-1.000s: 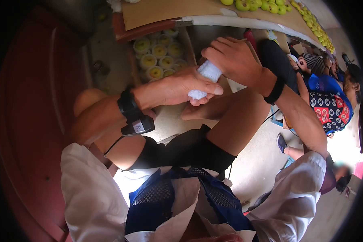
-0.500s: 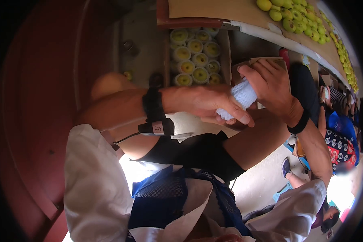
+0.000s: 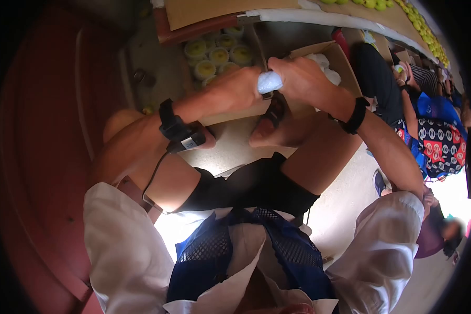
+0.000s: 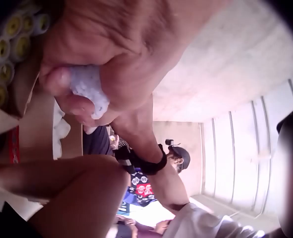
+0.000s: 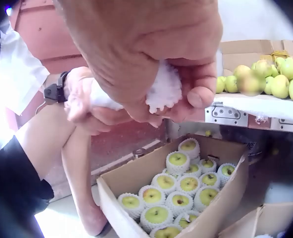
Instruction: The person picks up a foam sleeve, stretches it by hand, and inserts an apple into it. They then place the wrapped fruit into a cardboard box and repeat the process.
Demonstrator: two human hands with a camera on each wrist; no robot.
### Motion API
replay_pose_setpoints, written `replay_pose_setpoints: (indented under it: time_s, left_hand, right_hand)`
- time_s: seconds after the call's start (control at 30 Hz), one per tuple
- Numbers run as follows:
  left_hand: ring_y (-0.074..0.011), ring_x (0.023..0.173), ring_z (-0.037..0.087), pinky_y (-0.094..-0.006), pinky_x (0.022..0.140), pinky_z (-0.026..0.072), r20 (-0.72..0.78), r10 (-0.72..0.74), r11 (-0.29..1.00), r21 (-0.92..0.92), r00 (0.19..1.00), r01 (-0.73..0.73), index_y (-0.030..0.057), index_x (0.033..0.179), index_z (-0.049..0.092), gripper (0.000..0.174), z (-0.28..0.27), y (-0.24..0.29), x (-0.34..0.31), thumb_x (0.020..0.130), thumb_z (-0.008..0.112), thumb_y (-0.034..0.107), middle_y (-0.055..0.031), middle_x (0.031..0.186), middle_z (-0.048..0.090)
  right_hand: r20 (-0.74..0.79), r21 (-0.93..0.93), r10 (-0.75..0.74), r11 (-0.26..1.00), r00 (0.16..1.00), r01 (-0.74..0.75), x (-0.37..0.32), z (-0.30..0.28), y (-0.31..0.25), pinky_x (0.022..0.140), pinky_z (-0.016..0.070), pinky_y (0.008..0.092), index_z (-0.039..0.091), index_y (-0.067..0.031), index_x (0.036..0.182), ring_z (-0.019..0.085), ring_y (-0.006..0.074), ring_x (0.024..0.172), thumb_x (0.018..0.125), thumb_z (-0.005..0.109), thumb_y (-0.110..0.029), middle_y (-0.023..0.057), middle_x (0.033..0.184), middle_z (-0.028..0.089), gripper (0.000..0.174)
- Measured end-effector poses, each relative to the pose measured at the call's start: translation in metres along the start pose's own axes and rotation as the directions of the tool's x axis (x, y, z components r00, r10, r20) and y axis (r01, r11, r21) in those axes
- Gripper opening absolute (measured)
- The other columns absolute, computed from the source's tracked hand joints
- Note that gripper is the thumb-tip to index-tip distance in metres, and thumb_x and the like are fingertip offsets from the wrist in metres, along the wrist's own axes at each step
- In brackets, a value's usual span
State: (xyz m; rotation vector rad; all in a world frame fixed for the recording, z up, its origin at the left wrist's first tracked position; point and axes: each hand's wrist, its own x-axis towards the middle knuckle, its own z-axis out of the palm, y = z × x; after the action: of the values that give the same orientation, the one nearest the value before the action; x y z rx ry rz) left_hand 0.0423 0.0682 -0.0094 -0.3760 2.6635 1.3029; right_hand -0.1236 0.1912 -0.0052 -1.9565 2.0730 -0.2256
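Both hands share the foam net [image 3: 270, 81]: left hand [image 3: 235, 90] curled round one end, right hand [image 3: 304, 78] pinching the other, its long axis running finger to finger, box [image 5: 224, 201] of wrapped fruit just beyond.

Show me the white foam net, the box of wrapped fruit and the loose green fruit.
foam net [image 5: 163, 89]: right wrist view, its bulging white end.
box [image 5: 224, 198]: right wrist view, its outer cardboard wall.
green fruit [image 5: 280, 85]: right wrist view, one fruit on the shelf.
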Motion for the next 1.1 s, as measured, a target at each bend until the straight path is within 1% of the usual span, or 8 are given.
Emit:
replay_pose_setpoints:
  time_s: [0.17, 0.2, 0.3, 0.4, 0.5, 0.6, 0.8, 1.1]
  left_hand:
    - [-0.0428, 0.078, 0.068, -0.0481, 0.068, 0.0523, 0.019, 0.072, 0.897, 0.437, 0.997, -0.073, 0.0005, 0.12, 0.053, 0.044, -0.011, 0.02, -0.015, 0.077, 0.067, 0.0, -0.0253, 0.084, 0.068]
    - [-0.0429, 0.077, 0.067, -0.0484, 0.067, 0.0521, 0.052, 0.085, 0.875, 0.474, 0.995, -0.1, 0.0014, 0.123, 0.051, 0.049, -0.013, 0.025, -0.018, 0.077, 0.067, 0.0, -0.0243, 0.083, 0.069]
    - [-0.0396, 0.071, 0.067, -0.0473, 0.06, 0.051, 0.121, 0.245, 0.788, 0.552, 0.962, -0.271, 0.0037, 0.123, 0.049, 0.052, -0.016, 0.029, -0.028, 0.075, 0.069, 0.002, -0.0192, 0.074, 0.066]
    - [-0.0383, 0.059, 0.064, -0.0456, 0.052, 0.049, 0.109, 0.592, 0.604, 0.597, 0.798, -0.529, 0.0049, 0.104, 0.044, 0.031, -0.012, 0.033, -0.037, 0.083, 0.064, 0.014, -0.0155, 0.063, 0.06]
    - [-0.0335, 0.059, 0.064, -0.0436, 0.048, 0.0476, 0.137, 0.747, 0.524, 0.481, 0.651, -0.703, 0.0069, 0.101, 0.045, 0.022, -0.009, 0.049, -0.046, 0.086, 0.059, 0.015, -0.0105, 0.063, 0.058]
    - [-0.024, 0.058, 0.057, -0.0372, 0.051, 0.0445, 0.2, 0.807, 0.386, 0.534, 0.556, -0.752, 0.007, 0.115, 0.052, 0.037, -0.006, 0.053, -0.051, 0.081, 0.064, 0.013, -0.0032, 0.067, 0.051]
    - [-0.0214, 0.057, 0.056, -0.0354, 0.05, 0.0433, 0.046, 0.882, 0.381, 0.519, 0.47, -0.765, 0.0074, 0.111, 0.055, 0.031, -0.004, 0.066, -0.063, 0.082, 0.064, 0.013, -0.0001, 0.068, 0.052]
    - [-0.0234, 0.058, 0.063, -0.0347, 0.05, 0.048, -0.499, 0.775, 0.569, 0.286, 0.387, -0.771, 0.0076, 0.103, 0.056, 0.034, 0.011, 0.076, -0.066, 0.09, 0.062, 0.038, 0.0012, 0.072, 0.062]
  right_hand:
    - [0.304, 0.37, 0.196, 0.878, 0.932, -0.305, -0.026, -0.002, -0.027, 0.069, 0.0552, 0.042, 0.068, -0.0004, 0.094, 0.07, 0.0345, 0.072, 0.077, 0.069, -0.015, 0.0186, 0.078, 0.069, 0.023]
    - [0.409, 0.565, 0.243, 0.69, 0.88, -0.453, -0.033, -0.003, -0.034, 0.05, 0.0465, 0.033, 0.065, 0.0015, 0.097, 0.058, 0.0165, 0.053, 0.078, 0.069, -0.01, 0.0081, 0.067, 0.061, 0.023]
    - [0.564, 0.816, 0.076, 0.103, 0.822, -0.57, -0.059, -0.003, -0.052, 0.04, 0.0341, 0.0245, 0.063, 0.0013, 0.098, 0.046, 0.0065, 0.045, 0.08, 0.068, -0.01, 0.0014, 0.064, 0.053, 0.022]
    - [0.591, 0.791, -0.041, -0.165, 0.806, -0.589, -0.083, -0.004, -0.08, 0.039, 0.0267, 0.0229, 0.06, 0.0007, 0.105, 0.038, 0.004, 0.043, 0.084, 0.066, -0.009, -0.0039, 0.06, 0.044, 0.023]
    - [0.582, 0.715, -0.141, -0.38, 0.801, -0.586, -0.108, -0.013, -0.116, 0.039, 0.0224, 0.0217, 0.058, 0.0005, 0.11, 0.031, 0.0026, 0.041, 0.09, 0.063, -0.009, -0.0067, 0.058, 0.037, 0.023]
    - [0.467, 0.632, -0.273, -0.562, 0.841, -0.534, -0.123, -0.006, -0.139, 0.04, 0.0218, 0.0219, 0.055, 0.0003, 0.118, 0.03, 0.0034, 0.042, 0.095, 0.058, -0.01, -0.0065, 0.056, 0.035, 0.025]
    - [0.214, 0.453, -0.347, -0.793, 0.913, -0.408, -0.133, 0.001, -0.17, 0.04, 0.0206, 0.0241, 0.058, -0.006, 0.116, 0.027, 0.0048, 0.039, 0.096, 0.056, -0.008, -0.0069, 0.054, 0.034, 0.02]
    - [-0.323, 0.228, -0.249, -0.957, 0.913, -0.181, -0.11, -0.009, -0.199, 0.034, 0.0179, 0.0248, 0.052, -0.014, 0.102, 0.021, 0.007, 0.032, 0.094, 0.046, -0.004, -0.0038, 0.048, 0.033, 0.015]
